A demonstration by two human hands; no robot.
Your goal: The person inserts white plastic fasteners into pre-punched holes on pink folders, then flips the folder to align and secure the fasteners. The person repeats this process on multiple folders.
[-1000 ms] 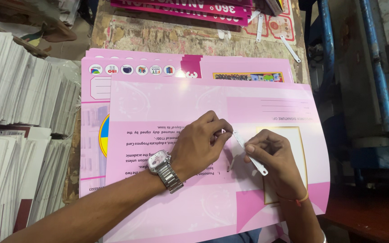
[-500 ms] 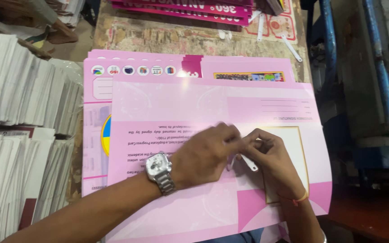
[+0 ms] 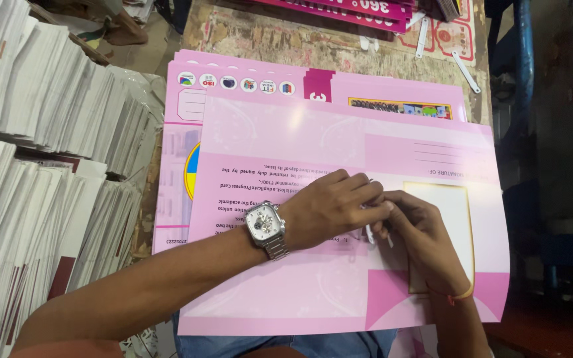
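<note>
A large pink printed sheet (image 3: 313,142) lies on top of a stack of similar pink sheets (image 3: 253,89). My left hand (image 3: 329,209), with a silver wristwatch (image 3: 264,225) on the wrist, reaches across the sheet from the left. My right hand (image 3: 422,242), with an orange thread on the wrist, comes in from the lower right. The fingertips of both hands meet over the middle of the sheet and pinch a small white strip (image 3: 369,233), mostly hidden by the fingers. A cream-coloured box with a gold border (image 3: 449,219) lies just right of the hands.
Tall stacks of white paper (image 3: 34,132) fill the left side. Several loose white strips (image 3: 462,66) lie on the worn wooden table (image 3: 266,40) behind the sheets. Magenta printed boards (image 3: 339,10) sit at the far edge. A blue metal frame (image 3: 552,99) stands on the right.
My two hands have closed together over the white strip, which stuck out from my right hand before. Now it is nearly covered by fingers.
</note>
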